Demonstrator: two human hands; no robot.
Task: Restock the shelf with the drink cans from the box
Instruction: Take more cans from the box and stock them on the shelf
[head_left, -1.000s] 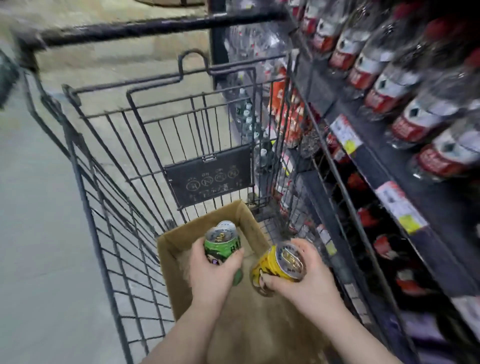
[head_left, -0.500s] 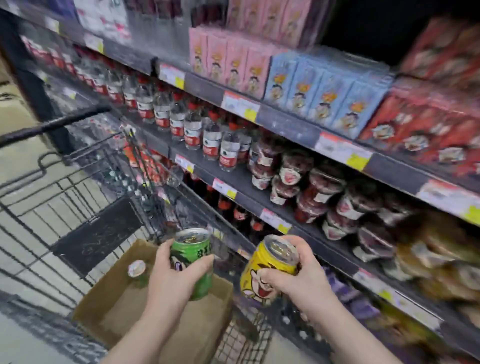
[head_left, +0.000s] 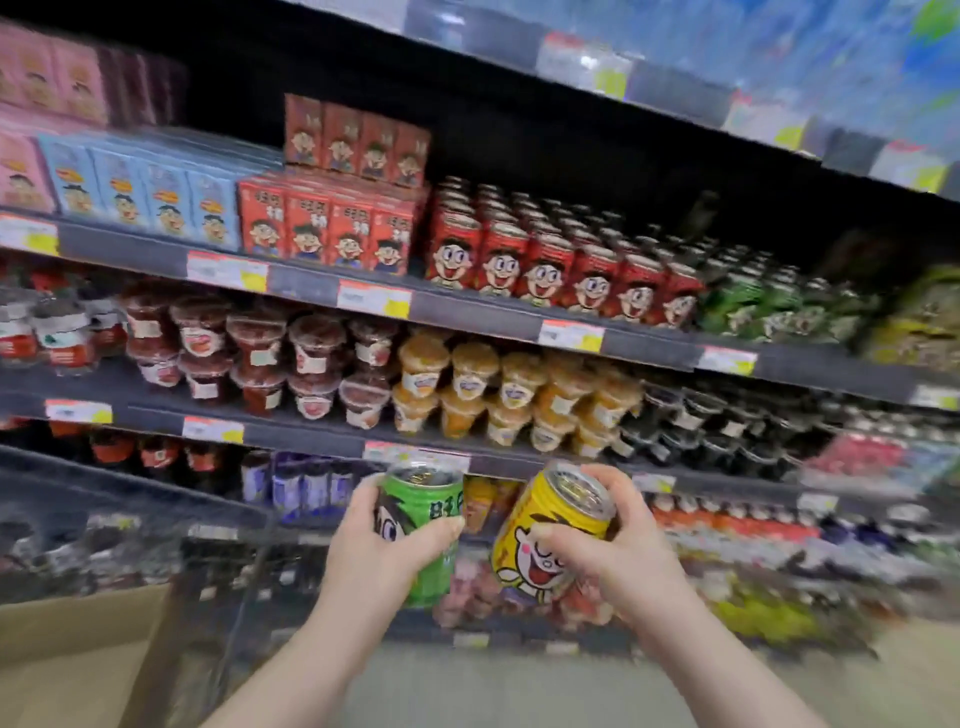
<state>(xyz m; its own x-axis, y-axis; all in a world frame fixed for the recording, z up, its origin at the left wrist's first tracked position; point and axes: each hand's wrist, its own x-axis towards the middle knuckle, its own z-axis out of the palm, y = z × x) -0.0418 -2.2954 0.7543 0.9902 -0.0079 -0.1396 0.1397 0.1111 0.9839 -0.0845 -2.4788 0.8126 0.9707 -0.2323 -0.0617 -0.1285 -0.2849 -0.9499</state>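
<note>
My left hand (head_left: 382, 556) grips a green drink can (head_left: 428, 519) with a cartoon face, held upright in front of the shelves. My right hand (head_left: 615, 556) grips a yellow drink can (head_left: 545, 535) with a laughing cartoon face, tilted with its top to the right. Both cans hang at lower centre, side by side and a little apart. The cardboard box (head_left: 78, 654) shows as a brown corner at the bottom left. On the upper shelf, red cans (head_left: 561, 270) stand in rows, with green cans (head_left: 763, 301) and blurred yellow ones (head_left: 919, 322) to their right.
Stocked shelves fill the view: carton drink packs (head_left: 322, 228) at upper left, jelly cups (head_left: 467, 389) in the middle row, bottles lower down. Price labels line the shelf edge (head_left: 467, 312). The dark wire cart (head_left: 228, 571) stands at lower left. Pale floor lies below.
The view swung right from the cart and box to the shelf front. Both hands carried their cans up and right, away from the box.
</note>
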